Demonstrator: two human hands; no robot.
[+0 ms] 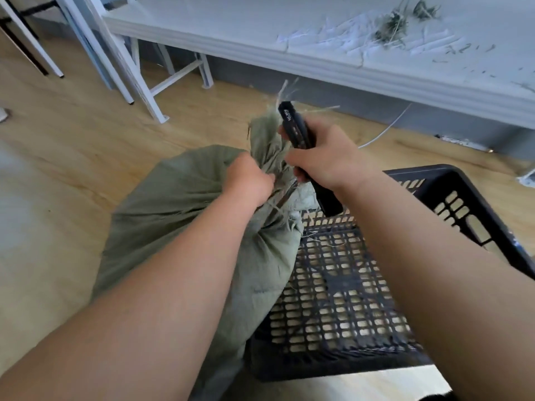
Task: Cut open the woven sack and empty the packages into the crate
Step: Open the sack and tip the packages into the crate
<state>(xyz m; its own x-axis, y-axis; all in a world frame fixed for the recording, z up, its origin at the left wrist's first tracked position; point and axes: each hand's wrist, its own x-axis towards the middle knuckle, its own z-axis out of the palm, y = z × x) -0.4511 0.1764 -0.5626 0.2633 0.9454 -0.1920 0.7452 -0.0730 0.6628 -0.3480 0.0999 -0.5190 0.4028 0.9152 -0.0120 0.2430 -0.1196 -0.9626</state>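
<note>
Sack (185,215) leans against the crate (344,287), its tied neck pointing up and away from you. Your left hand (249,180) clenches that neck; your right hand (327,157) grips a black cutter (298,134) just beside it, blade seemingly at the tie, though blurred.

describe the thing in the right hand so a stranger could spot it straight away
Start at the green sack leaning on the black crate. At its bunched neck, the right hand grips scissors: long black handles with pale lettering, the only dark tool there.
</note>
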